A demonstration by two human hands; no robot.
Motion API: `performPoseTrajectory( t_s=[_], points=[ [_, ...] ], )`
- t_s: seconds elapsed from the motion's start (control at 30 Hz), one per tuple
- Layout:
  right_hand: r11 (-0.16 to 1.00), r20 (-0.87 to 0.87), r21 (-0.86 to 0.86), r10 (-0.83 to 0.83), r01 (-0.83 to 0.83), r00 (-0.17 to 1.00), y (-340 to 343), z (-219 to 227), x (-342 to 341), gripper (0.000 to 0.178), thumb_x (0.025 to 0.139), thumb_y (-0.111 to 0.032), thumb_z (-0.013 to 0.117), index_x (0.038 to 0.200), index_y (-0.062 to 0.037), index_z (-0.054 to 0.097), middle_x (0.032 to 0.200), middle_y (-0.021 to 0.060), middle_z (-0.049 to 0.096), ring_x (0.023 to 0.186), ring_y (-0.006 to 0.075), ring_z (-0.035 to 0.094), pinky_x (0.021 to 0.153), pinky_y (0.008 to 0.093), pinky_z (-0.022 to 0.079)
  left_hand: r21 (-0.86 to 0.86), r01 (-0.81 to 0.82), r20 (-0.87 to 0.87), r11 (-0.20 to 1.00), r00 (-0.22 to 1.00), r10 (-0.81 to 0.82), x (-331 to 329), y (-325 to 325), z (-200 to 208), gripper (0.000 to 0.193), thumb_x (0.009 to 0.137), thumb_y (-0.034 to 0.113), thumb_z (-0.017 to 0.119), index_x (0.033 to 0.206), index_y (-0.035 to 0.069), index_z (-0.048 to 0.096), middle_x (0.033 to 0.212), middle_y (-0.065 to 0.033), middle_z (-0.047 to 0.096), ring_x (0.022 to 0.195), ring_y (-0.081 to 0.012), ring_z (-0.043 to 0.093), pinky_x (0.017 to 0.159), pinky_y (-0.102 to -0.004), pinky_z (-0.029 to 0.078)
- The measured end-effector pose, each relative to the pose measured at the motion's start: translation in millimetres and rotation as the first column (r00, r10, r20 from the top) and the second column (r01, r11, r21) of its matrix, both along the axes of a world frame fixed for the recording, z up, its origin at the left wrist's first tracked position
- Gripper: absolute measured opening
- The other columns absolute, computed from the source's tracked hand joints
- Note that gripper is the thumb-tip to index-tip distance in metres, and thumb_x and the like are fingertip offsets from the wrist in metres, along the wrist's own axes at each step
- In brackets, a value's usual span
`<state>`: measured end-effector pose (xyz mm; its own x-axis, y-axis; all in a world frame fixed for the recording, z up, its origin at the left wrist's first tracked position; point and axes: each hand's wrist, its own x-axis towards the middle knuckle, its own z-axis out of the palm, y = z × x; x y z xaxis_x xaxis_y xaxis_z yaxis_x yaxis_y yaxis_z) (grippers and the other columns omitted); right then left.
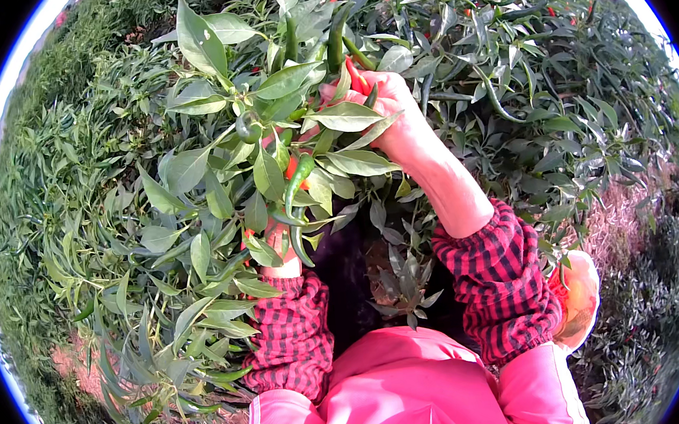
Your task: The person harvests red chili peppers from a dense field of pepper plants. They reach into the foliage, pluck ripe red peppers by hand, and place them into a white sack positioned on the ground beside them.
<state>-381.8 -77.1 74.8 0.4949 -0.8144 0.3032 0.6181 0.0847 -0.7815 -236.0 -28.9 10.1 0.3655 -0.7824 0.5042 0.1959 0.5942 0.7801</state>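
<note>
My right hand [390,116] is closed among the upper branches of a chili plant, with a red chili pepper [356,78] at its fingertips. Leaves cover part of those fingers. Lower and to the left, my left hand [281,244] reaches up into the same plant. Foliage hides most of it, so its fingers do not show clearly. In front of it hangs a curved green chili pepper [298,177], with bits of red peppers showing between the leaves. Long dark green chilies [335,38] stand just above my right hand.
Dense chili plants [75,201] surround me on both sides. More green chilies [496,100] and small red ones grow at the far right. Dry, pinkish ground [618,210] shows at the right. A rounded orange and white object [579,301] lies beside my right sleeve.
</note>
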Motion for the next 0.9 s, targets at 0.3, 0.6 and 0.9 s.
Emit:
performPoseTrajectory(
  t_s=[0.3, 0.6, 0.9],
  points=[
    [0.339, -0.087, -0.813, -0.875, 0.474, 0.475, 41, 16, -27, 0.009, 0.080, 0.002, 0.060, 0.088, -0.0003, 0.056, 0.071, 0.0147, 0.055, 0.063, 0.0318, 0.058, 0.056, 0.0320, 0.045, -0.065, -0.036, 0.186, 0.997, 0.981, 0.048, -28, -8, -2, 0.040, 0.091, 0.018, 0.053, 0.127, 0.001, 0.049, 0.124, -0.0108, 0.055, 0.113, -0.0201, 0.053, 0.097, -0.0353, 0.040],
    [0.067, -0.293, -0.345, -0.955, 0.936, -0.039, 174, -4, -275, 0.017, 0.099, -0.017, 0.047, 0.094, -0.0058, 0.058, 0.076, -0.0059, 0.055, 0.056, -0.0007, 0.038, 0.049, 0.0171, 0.029, -0.194, 0.047, 0.280, 0.980, 0.960, 0.009, -7, -9, 4, 0.042, 0.090, 0.016, 0.054, 0.129, -0.001, 0.048, 0.128, -0.0120, 0.054, 0.117, -0.0209, 0.052, 0.100, -0.0360, 0.039],
    [0.373, -0.703, -0.627, -0.648, 0.684, -0.291, 248, -17, -324, 0.033, 0.096, -0.017, 0.051, 0.125, -0.0006, 0.053, 0.113, 0.0089, 0.061, 0.099, 0.0157, 0.057, 0.086, 0.0302, 0.045, 0.064, -0.150, 0.087, 0.987, 0.986, 0.144, -5, -1, 21, 0.056, 0.082, 0.011, 0.063, 0.133, 0.001, 0.042, 0.121, -0.0097, 0.056, 0.109, -0.0180, 0.055, 0.093, -0.0324, 0.044]
  ],
)
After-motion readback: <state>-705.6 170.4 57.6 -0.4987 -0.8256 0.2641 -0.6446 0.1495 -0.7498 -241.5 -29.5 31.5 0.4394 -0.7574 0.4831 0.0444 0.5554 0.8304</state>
